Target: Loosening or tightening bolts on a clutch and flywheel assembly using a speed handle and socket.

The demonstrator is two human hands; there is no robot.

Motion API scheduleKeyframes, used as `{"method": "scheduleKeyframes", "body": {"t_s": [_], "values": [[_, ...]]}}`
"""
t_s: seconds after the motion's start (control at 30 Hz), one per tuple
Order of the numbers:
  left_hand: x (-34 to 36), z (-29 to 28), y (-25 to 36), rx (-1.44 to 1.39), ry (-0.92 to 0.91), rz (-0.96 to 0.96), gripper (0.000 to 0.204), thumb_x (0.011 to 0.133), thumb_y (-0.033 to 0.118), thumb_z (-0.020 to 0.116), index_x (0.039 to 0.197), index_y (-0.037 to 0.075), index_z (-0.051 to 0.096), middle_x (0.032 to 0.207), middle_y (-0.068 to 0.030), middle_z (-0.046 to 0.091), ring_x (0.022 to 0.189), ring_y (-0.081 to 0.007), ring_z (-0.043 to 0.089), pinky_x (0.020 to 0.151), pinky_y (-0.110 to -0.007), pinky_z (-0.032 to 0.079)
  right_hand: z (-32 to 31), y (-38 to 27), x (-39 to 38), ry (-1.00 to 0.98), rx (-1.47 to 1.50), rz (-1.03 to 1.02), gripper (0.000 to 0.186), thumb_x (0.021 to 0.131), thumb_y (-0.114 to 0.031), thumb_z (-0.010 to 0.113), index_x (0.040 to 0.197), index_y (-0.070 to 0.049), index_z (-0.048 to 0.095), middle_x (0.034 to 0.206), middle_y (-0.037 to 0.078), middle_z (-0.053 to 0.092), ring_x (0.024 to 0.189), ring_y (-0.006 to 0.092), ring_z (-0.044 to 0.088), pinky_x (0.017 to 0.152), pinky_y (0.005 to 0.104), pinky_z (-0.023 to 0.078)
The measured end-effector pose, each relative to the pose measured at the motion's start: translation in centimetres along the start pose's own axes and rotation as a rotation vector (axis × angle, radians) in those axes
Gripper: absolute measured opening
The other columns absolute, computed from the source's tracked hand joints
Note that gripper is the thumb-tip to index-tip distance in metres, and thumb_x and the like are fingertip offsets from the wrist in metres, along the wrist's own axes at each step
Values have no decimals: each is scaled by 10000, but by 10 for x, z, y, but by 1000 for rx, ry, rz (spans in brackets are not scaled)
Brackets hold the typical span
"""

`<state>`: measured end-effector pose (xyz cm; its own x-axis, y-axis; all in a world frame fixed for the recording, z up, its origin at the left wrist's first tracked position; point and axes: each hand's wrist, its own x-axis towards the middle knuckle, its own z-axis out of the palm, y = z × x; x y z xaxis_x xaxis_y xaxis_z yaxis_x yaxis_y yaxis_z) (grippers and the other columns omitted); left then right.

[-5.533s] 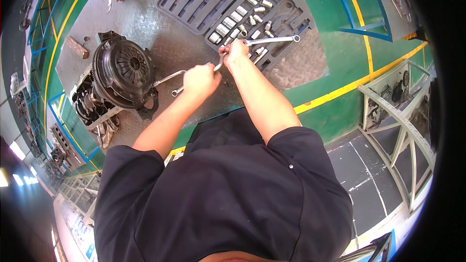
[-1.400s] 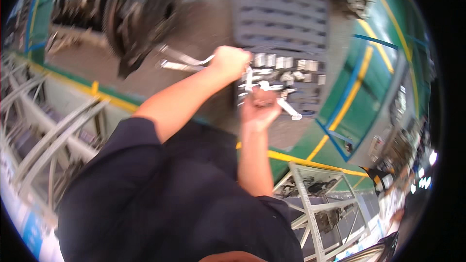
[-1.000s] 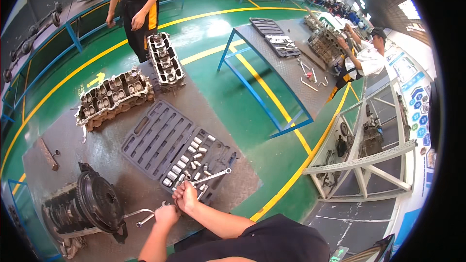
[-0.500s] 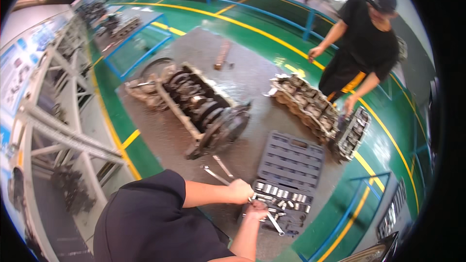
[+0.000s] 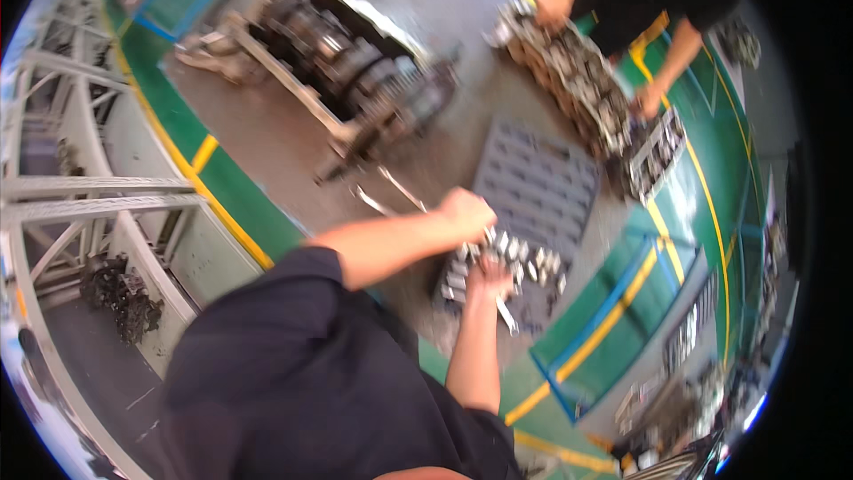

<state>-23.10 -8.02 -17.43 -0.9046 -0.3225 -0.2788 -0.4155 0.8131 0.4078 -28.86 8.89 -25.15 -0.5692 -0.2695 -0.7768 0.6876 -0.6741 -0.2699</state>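
Note:
My right hand (image 5: 489, 281) is closed around a wrench (image 5: 507, 316), whose silver end sticks out below it, over the lower half of an open socket set case (image 5: 538, 182). Just above and to the left, my left hand (image 5: 468, 216) is closed, its fingers near the wrench's upper part; blur hides what they grip. Rows of silver sockets (image 5: 544, 260) fill the case around my hands. On the table, left of my left hand, lie a second wrench (image 5: 373, 203), partly behind my forearm, and a thin metal tool (image 5: 397, 183).
An engine block with exposed crankshaft (image 5: 333, 58) stands on the metal table (image 5: 293, 156). Across the table, a co-worker's hands (image 5: 647, 100) touch a long cylinder head (image 5: 569, 80) and a smaller metal casting (image 5: 653, 156). A white metal frame (image 5: 98, 191) stands at left.
My view has tilted down, so the table sits higher. Both my hands remain over the case, close together. The co-worker's other hand has come onto the cylinder head.

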Motion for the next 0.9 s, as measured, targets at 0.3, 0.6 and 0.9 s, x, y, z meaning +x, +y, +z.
{"method": "scheduleKeyframes", "body": {"t_s": [0.3, 0.6, 0.9], "values": [[-22, 73, -13, 65, -213, 130, 131, 764, 171, 629, 709, 112, 733, 778, -130, 732, 746, -276, 731, 624, -425, 571, 31, -4, -22, -199, -98, -26, 335, 909, -209, 340, 577, -171, 310, 467, -13, 220, 416, 146, 202, 495, 330, 276], [-39, 10, 10, 30, -126, 37, 152, 782, 213, 645, 766, 75, 709, 740, -160, 705, 728, -343, 710, 660, -469, 563, 26, -3, 13, -155, 105, 71, 359, 891, -179, 379, 569, -182, 220, 477, -12, 206, 414, 136, 202, 526, 322, 347], [32, 46, 10, 156, -316, -53, 137, 872, 99, 637, 944, 24, 727, 920, -135, 742, 876, -275, 724, 763, -385, 590, -14, 6, -31, -160, 92, -42, 387, 904, -191, 412, 543, -158, 278, 483, 21, 281, 485, 175, 319, 843, 414, 435]]}}
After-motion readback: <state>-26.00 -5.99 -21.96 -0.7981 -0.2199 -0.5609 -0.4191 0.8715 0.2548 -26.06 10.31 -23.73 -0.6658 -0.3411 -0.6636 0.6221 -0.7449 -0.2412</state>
